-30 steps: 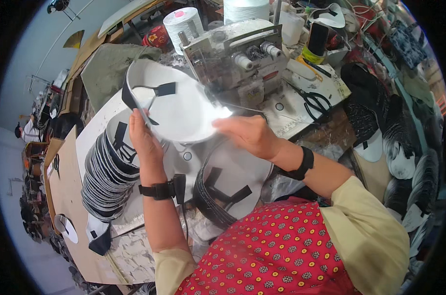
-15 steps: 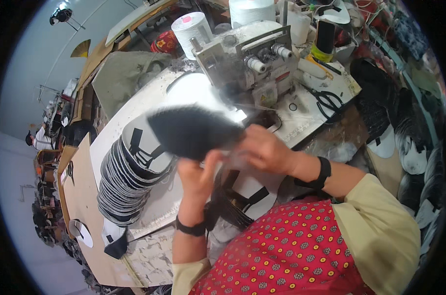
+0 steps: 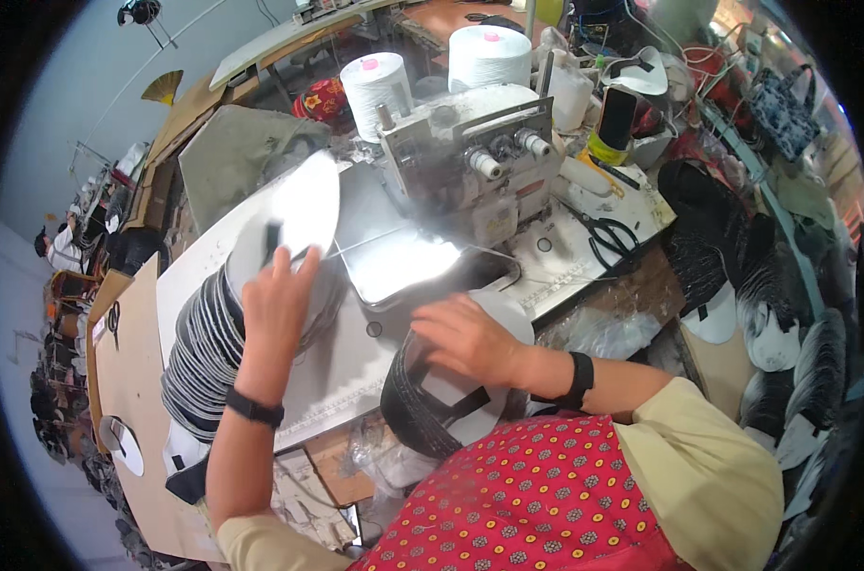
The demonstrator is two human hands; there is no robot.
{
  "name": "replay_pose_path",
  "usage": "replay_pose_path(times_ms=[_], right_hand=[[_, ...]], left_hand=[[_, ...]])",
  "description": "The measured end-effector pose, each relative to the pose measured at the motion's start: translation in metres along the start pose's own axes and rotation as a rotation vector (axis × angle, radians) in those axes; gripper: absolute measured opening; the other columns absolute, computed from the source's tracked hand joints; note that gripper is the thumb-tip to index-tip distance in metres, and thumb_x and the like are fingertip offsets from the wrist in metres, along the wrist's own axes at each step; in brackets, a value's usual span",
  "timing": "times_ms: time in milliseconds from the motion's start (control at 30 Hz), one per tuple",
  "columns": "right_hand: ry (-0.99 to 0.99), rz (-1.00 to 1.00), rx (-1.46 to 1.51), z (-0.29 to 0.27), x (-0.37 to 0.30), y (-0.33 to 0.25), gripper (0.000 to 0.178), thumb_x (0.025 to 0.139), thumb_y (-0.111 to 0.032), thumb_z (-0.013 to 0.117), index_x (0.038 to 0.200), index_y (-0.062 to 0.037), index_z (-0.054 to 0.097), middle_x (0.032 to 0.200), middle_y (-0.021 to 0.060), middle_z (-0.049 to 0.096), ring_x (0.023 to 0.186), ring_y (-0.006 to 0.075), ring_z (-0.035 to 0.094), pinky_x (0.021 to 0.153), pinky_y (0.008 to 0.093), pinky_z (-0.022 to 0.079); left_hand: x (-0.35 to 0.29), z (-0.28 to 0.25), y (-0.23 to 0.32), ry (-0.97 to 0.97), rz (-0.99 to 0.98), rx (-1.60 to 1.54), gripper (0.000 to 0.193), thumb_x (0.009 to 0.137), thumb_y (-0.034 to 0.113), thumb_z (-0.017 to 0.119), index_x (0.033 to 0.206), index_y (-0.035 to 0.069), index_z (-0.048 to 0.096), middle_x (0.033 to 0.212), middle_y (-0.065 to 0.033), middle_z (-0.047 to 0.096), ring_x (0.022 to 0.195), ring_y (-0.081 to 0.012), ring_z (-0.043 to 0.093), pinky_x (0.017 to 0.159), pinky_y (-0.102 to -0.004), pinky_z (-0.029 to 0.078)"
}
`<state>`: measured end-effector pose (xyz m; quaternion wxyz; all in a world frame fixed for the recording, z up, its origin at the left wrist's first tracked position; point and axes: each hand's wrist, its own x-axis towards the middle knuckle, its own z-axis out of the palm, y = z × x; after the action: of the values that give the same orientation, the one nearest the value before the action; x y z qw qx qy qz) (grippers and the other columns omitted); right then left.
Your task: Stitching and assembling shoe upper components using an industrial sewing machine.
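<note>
My left hand (image 3: 278, 300) is at the left, pinching the lower edge of a white curved fabric piece (image 3: 310, 207) that is slightly blurred. This piece is over the upper end of a leaning stack of dark-edged pieces (image 3: 201, 357). On the right, my right hand (image 3: 475, 338) has its fingers stretched across a second bundle of white and black pieces (image 3: 408, 404) by the table's front edge; its thumb is hidden. Beyond both hands stands a white sewing machine (image 3: 470, 157), its shiny metal plate (image 3: 403, 266) lying between them.
Two white thread cones (image 3: 489, 59) rise behind the machine. Black scissors (image 3: 608, 240) and a phone in a yellow holder (image 3: 616, 122) are on its right. More stacked pieces (image 3: 770, 324) line the far right. A wooden board (image 3: 132, 352) extends at the left.
My hands have moved apart. The left has gone left with a piece that was dark side up near the machine and now shows white; the right has dropped to the near bundle.
</note>
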<state>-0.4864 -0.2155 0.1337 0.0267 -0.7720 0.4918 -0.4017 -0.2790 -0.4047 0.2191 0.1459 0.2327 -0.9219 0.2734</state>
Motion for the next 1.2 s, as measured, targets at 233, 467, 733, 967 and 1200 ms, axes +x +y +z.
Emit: replay_pose_path(times_ms=[233, 467, 733, 967, 1200], right_hand=[[-0.264, -0.222, -0.021, -0.075, 0.032, -0.027, 0.029, 0.073, -0.018, 0.076, 0.086, -0.0064, 0.054, 0.097, 0.0096, 0.061, 0.093, 0.0268, 0.060, 0.081, 0.0372, 0.046], [0.288, 0.538, 0.792, -0.131, 0.043, -0.004, 0.015, 0.091, -0.002, 0.059, 0.105, 0.0007, 0.063, 0.094, 0.0047, 0.066, 0.081, 0.0094, 0.062, 0.072, 0.0221, 0.051], [0.158, 1.004, 1.065, -0.056, 0.064, 0.030, 0.024, 0.091, -0.005, 0.057, 0.110, 0.0057, 0.066, 0.092, 0.0090, 0.070, 0.076, 0.0102, 0.064, 0.068, 0.0255, 0.052], [0.288, 0.785, 0.609, -0.036, 0.042, 0.020, 0.013, 0.093, -0.010, 0.062, 0.101, 0.0001, 0.066, 0.078, 0.0113, 0.069, 0.066, 0.0156, 0.065, 0.060, 0.0313, 0.050], [0.175, 0.181, -0.107, -0.030, 0.033, 0.014, 0.026, 0.086, -0.011, 0.066, 0.110, -0.0052, 0.058, 0.084, 0.0123, 0.062, 0.074, 0.0322, 0.065, 0.062, 0.0406, 0.052]], left_hand=[[-0.061, 0.008, 0.035, -0.439, -0.098, 0.309, 0.021, 0.080, 0.020, 0.063, 0.099, 0.011, 0.061, 0.088, -0.0051, 0.055, 0.078, -0.0210, 0.059, 0.066, -0.0329, 0.043], [-0.056, -0.007, 0.066, -0.151, -0.351, -0.612, 0.011, 0.081, 0.015, 0.067, 0.080, 0.005, 0.062, 0.072, -0.0119, 0.058, 0.070, -0.0354, 0.059, 0.065, -0.0397, 0.047], [0.000, -0.002, 0.068, 0.485, -1.011, -2.275, 0.061, 0.102, 0.048, 0.026, 0.138, 0.001, 0.043, 0.141, -0.0165, 0.049, 0.114, -0.0264, 0.052, 0.104, -0.0399, 0.038], [0.037, 0.027, 0.053, 0.437, -0.905, -1.950, 0.027, 0.099, 0.028, 0.057, 0.109, 0.005, 0.066, 0.102, -0.0018, 0.066, 0.085, -0.0095, 0.059, 0.075, -0.0237, 0.048], [0.010, 0.006, 0.034, 0.186, -1.292, -1.771, 0.030, 0.093, 0.032, 0.066, 0.084, 0.003, 0.067, 0.068, 0.0016, 0.060, 0.055, -0.0042, 0.048, 0.050, -0.0205, 0.037]])
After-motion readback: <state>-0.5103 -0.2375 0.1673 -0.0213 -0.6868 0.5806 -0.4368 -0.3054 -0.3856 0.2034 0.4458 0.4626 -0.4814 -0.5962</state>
